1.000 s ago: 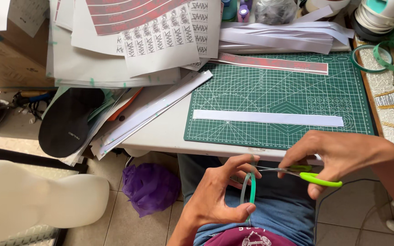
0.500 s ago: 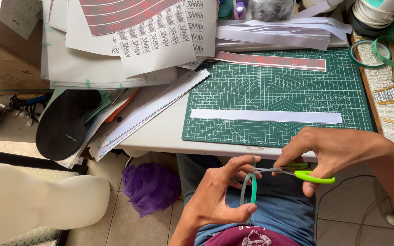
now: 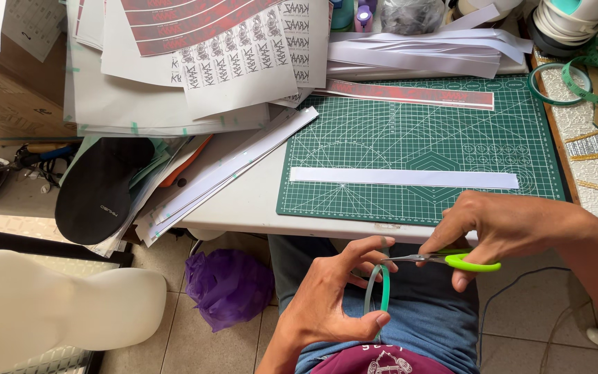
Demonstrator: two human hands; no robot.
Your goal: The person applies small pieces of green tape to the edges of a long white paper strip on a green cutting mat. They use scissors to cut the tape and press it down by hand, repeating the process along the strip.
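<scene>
A person seated at a cluttered white worktop [image 3: 257, 204] held a thin green ring of tape-like strip [image 3: 376, 294] in the left hand [image 3: 327, 298], pinched between thumb and fingers over the lap, below the worktop's near edge. The right hand [image 3: 500, 228] was closed around a pair of scissors with lime-green handles [image 3: 444, 260], whose metal blades pointed left and met the top of the ring, just beside the left fingertips [image 3: 382, 257]. Whether the blades were parted or shut could not be told.

On the worktop lay a dark green gridded cutting mat [image 3: 417, 145], carrying a long plain white paper strip [image 3: 403, 177] across its near half and a long red-patterned printed strip [image 3: 410, 93] along its far edge. A heap of white paper strips [image 3: 423, 55] sat beyond the mat. To the left, printed sheets with red bands and black motifs [image 3: 216, 48] were piled over loose white papers, and a black shoe insole [image 3: 98, 190] hung off the worktop's edge. At the far right, a coil of green measuring tape [image 3: 590, 69] rested near stacked rolls. Below, on the tiled floor [image 3: 195, 332], sat a crumpled purple plastic bag [image 3: 228, 285] and a white mannequin form [image 3: 43, 305]
</scene>
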